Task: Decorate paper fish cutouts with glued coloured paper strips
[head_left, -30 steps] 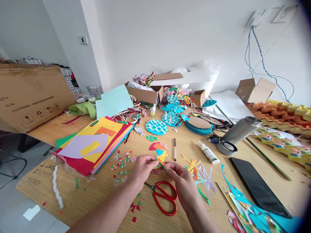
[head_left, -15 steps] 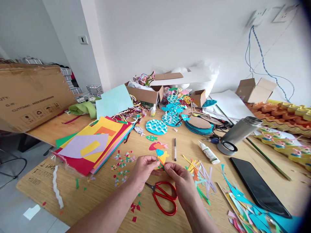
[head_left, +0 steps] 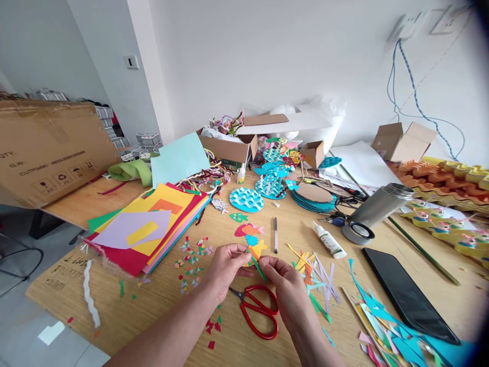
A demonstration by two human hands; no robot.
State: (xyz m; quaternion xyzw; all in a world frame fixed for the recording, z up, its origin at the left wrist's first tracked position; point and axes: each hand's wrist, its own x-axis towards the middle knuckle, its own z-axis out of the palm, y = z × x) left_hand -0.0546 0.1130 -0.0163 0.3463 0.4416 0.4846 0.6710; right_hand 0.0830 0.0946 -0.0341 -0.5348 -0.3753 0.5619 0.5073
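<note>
Pinched between the fingers of my left hand (head_left: 229,267) is a yellow paper fish (head_left: 261,246) with a thin orange stripe. My right hand (head_left: 283,278) is closed at the thumb and forefinger on a narrow green paper strip (head_left: 261,270), which slants across the lower part of the fish. Just beyond my fingertips lie a blue paper fish (head_left: 250,239), a red and pink paper fish (head_left: 244,230) and a green one (head_left: 239,217). Red-handled scissors (head_left: 260,312) rest on the table below my hands. Part of the yellow fish is hidden by my left fingers.
Paper scraps (head_left: 193,260) are scattered left of my hands, beside stacked coloured paper (head_left: 153,229). To the right lie a pen (head_left: 275,235), a glue bottle (head_left: 329,241), cut strips (head_left: 321,275) and a black phone (head_left: 408,293). A steel flask (head_left: 382,206) leans farther right.
The green strip now shows more plainly, slanting between my two hands below the fish. My hands have hardly moved otherwise.
</note>
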